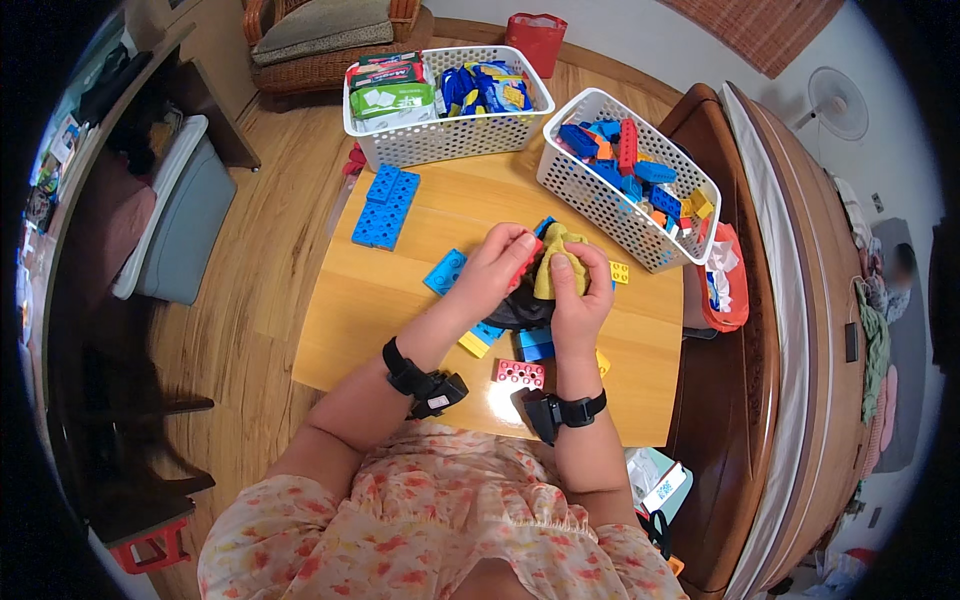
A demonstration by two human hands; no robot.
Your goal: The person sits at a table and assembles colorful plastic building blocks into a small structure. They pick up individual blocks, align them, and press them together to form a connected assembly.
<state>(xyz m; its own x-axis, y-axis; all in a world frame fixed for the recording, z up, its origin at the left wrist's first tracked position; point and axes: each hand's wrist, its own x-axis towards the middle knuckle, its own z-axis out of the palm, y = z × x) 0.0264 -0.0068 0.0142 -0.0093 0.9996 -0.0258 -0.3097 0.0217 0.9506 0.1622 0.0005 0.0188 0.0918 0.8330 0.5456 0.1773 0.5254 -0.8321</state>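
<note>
Over the middle of the table, my left hand (493, 262) is closed around a red toy brick (522, 266). Close beside it, my right hand (580, 290) grips a yellow-green cloth (551, 262), bunched up against the brick. Beneath both hands is a dark, black object (520, 310), mostly hidden, so its kind is unclear. Around it lie a light blue brick (446, 271), a blue brick (535, 345), a yellow brick (478, 342), a red brick (520, 373) with studs up, and a yellow studded brick (620, 272) to the right.
Joined blue bricks (386, 207) lie at the table's far left. A white perforated basket (450, 140) holds packets; a second basket (610, 215) holds many coloured bricks. Right of the table, a red bag (735, 315) contains white crumpled material. A wooden bed frame (715, 450) borders the right side.
</note>
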